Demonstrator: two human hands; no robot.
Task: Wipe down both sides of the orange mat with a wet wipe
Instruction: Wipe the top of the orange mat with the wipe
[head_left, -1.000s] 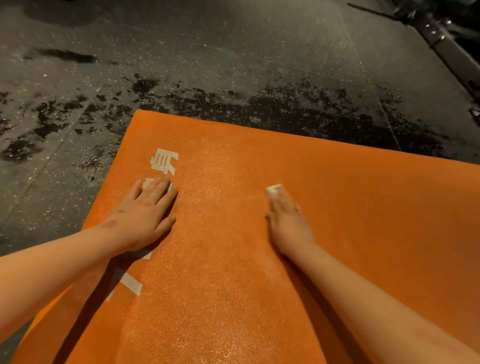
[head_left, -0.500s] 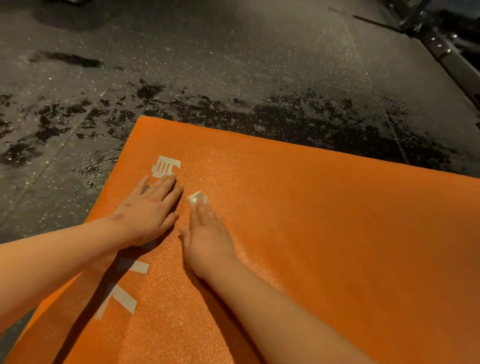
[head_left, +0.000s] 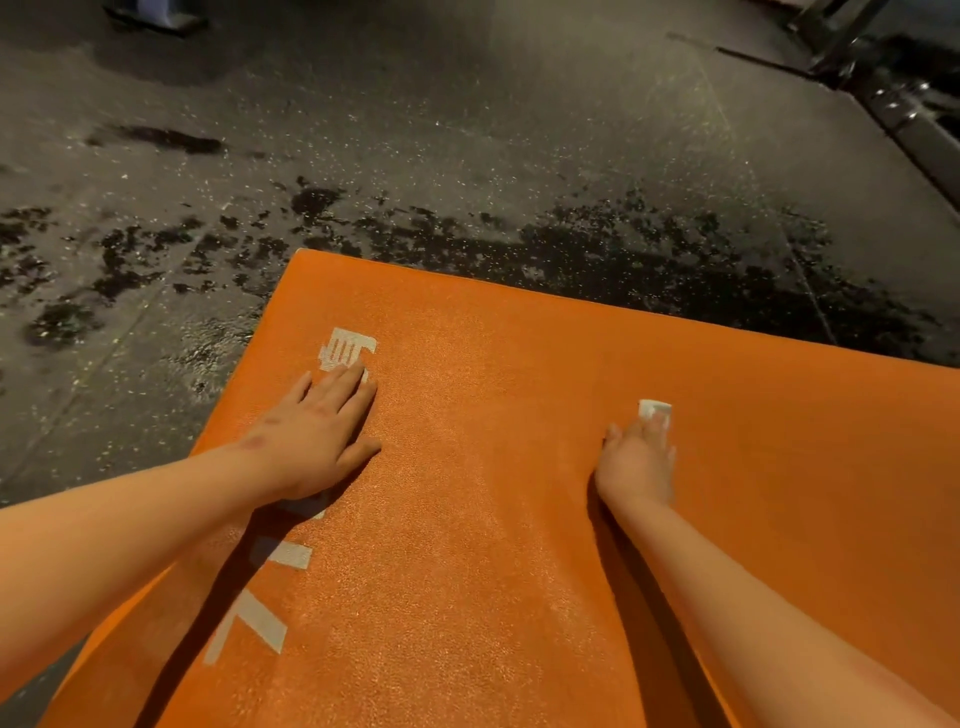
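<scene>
Right hand (head_left: 636, 460) lies flat on the orange mat (head_left: 519, 545), fingers stretched over a small folded wet wipe (head_left: 655, 409) that peeks out past the fingertips, well to the right of the white printed mark (head_left: 347, 349). Left hand (head_left: 317, 431) is spread flat too and holds nothing. Its fingertips touch that mark and pin the mat to the dark floor (head_left: 467, 156).

The step in hand looks like a sideways wiping pass across the upper face. To do it well, the person should press through the full finger pads so the wipe neither rolls nor slips free. Neighbouring strokes should overlap and run right up to the mark and the edges beyond it (corners are easily missed). The patch under the bracing hand, just below the mark, will also need a pass.
</scene>
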